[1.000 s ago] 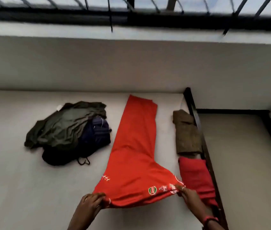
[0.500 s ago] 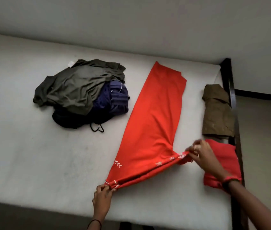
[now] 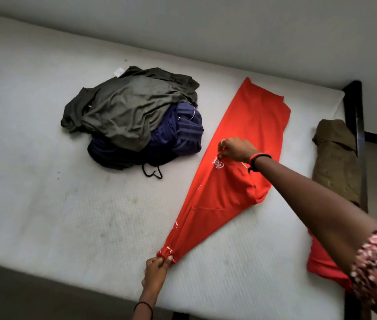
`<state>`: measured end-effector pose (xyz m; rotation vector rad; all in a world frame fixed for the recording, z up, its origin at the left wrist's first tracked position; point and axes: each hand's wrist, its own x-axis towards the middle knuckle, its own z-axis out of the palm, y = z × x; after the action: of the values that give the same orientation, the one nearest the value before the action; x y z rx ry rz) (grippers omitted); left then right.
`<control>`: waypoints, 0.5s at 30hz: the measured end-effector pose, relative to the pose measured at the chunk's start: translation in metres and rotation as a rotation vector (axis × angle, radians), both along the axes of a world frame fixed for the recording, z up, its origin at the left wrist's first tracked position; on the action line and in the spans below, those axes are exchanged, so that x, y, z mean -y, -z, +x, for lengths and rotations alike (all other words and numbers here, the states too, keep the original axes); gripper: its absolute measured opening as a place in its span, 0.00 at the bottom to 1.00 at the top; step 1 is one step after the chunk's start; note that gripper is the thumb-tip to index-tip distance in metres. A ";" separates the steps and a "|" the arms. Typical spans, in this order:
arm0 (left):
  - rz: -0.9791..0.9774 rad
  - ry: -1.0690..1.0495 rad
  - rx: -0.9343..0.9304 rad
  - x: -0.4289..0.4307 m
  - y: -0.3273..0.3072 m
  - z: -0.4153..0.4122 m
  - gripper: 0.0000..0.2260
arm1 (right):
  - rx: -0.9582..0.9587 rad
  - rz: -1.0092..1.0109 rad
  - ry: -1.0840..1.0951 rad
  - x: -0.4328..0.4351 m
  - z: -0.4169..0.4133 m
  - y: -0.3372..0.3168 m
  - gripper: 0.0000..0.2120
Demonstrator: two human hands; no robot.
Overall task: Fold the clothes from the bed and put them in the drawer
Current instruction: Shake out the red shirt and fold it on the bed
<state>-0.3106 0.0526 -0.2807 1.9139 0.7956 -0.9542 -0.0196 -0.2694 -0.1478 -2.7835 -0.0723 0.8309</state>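
Nearest to me, at the front edge of the white quilted mattress (image 3: 44, 192), I have the left hand (image 3: 157, 266) pinching the gathered near corner of the long bright red jersey garment with white print (image 3: 219, 199). Its fingers are curled tight on the cloth, which I judge anchors that end and draws the fabric taut. The garment lies on the mattress and runs diagonally away toward the far right. Partway up it, the right hand (image 3: 233, 150), a black bead bracelet (image 3: 258, 159) at its wrist, pinches a raised flap of the same red cloth beside a white logo and holds it over the garment's middle. I judge this to be a fold in progress, the side flap carried inward to narrow the piece. To the right, at the mattress edge, a folded red cloth (image 3: 319, 266) sits partly hidden under the right forearm, and beyond it a folded olive-brown garment (image 3: 335, 162) lies against the black bed frame (image 3: 356, 107); both appear set aside as finished work. Farther left, well apart from the red garment, a loose heap with a grey-green shirt (image 3: 132, 112) on top of dark navy striped fabric (image 3: 182, 132) awaits folding. A plain grey wall (image 3: 206, 31) closes the far side. No drawer is in view.
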 end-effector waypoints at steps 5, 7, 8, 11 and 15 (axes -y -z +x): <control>-0.061 -0.153 -0.081 -0.003 0.013 -0.007 0.32 | 0.112 -0.205 -0.059 -0.028 0.011 0.027 0.11; -0.070 -0.201 -0.088 0.000 -0.008 -0.001 0.26 | 0.179 -0.200 -0.043 -0.035 0.009 0.035 0.12; -0.081 -0.236 -0.078 0.002 -0.019 0.002 0.20 | 0.223 -0.164 -0.017 -0.038 0.007 0.039 0.15; -0.098 -0.288 0.026 0.013 -0.049 0.008 0.07 | 0.411 0.028 0.070 -0.050 -0.018 0.043 0.19; -0.131 -0.290 0.063 0.011 -0.055 0.007 0.09 | 0.493 0.029 -0.253 -0.066 -0.105 0.049 0.23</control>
<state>-0.3037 0.0412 -0.2255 1.6530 0.9209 -0.7457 -0.1245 -0.2036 -0.1970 -2.9200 -0.5220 0.1661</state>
